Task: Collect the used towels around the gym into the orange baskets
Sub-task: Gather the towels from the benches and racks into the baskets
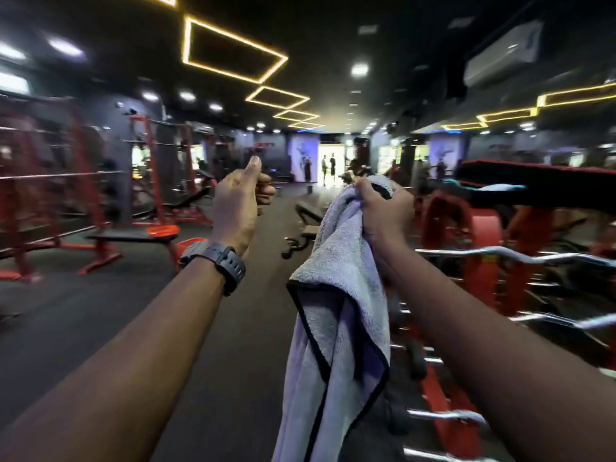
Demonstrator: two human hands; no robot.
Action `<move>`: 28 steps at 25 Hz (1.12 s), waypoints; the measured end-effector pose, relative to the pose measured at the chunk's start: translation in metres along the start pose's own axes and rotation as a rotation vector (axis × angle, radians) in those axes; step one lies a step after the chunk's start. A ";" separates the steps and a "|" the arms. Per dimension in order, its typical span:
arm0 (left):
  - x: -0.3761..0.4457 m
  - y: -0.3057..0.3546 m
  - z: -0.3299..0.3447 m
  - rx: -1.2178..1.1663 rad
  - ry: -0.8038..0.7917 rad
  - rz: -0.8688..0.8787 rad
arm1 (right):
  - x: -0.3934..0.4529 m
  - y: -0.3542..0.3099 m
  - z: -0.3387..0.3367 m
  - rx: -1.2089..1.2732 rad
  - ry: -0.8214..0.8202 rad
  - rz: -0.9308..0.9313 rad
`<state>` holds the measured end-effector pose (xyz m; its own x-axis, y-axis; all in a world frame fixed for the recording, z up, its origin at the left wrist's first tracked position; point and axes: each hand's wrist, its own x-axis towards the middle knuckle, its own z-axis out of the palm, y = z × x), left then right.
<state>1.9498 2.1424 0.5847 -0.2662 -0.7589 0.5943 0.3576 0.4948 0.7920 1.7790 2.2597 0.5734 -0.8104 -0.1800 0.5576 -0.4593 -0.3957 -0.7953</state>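
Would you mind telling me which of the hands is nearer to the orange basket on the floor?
Left. The left hand is raised just above the orange basket in the picture; the right hand, gripping the grey towel, is farther right.

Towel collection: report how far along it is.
Done: nothing here shows a towel already binned. In hand: the right hand grips a grey towel that hangs down; the left hand is curled and holds nothing. Left: carrying it to an orange basket, partly visible behind the left wrist.
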 end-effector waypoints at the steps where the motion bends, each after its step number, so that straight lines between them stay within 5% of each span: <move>1: 0.013 -0.011 -0.015 0.025 0.025 -0.008 | 0.003 0.011 0.024 0.023 -0.026 0.016; 15: 0.226 -0.156 -0.101 0.224 0.318 -0.004 | 0.103 0.170 0.314 0.170 -0.330 0.085; 28: 0.508 -0.338 -0.136 0.241 0.285 0.017 | 0.257 0.319 0.567 0.151 -0.334 0.024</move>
<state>1.8159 1.5317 0.6001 0.0103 -0.8201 0.5722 0.1294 0.5685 0.8125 1.6301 1.5766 0.5982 -0.6451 -0.4652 0.6062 -0.3629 -0.5116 -0.7788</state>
